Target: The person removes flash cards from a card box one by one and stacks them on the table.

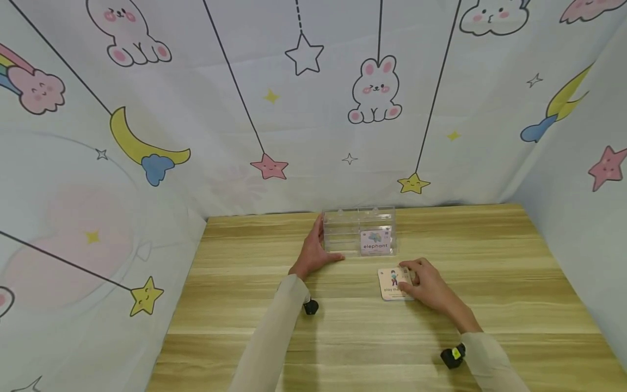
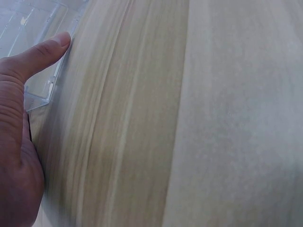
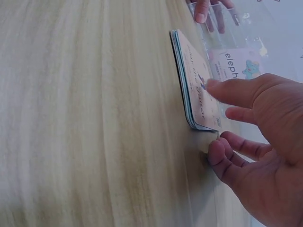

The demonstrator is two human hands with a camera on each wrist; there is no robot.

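A clear plastic box (image 1: 341, 235) with compartments stands at the back of the table. My left hand (image 1: 313, 253) rests against its left side, thumb stretched along the front lower edge. An "elephant" card (image 1: 375, 243) is in the box's right half. In front of the box lies a neat stack of cards (image 1: 389, 294), its top card (image 3: 193, 78) reading "play the guitar". With my right hand (image 1: 431, 286) I hold the stack's right end, thumb on the top face and fingers curled by the edge. In the left wrist view the thumb (image 2: 43, 53) lies at the box's edge.
The wood-grain table (image 1: 245, 321) meets a white printed cloth wall (image 1: 313, 120) just behind the box. Cloth also hangs along the table's left and right sides. Each wrist wears a small black camera, the left one (image 1: 311, 307) close above the table.
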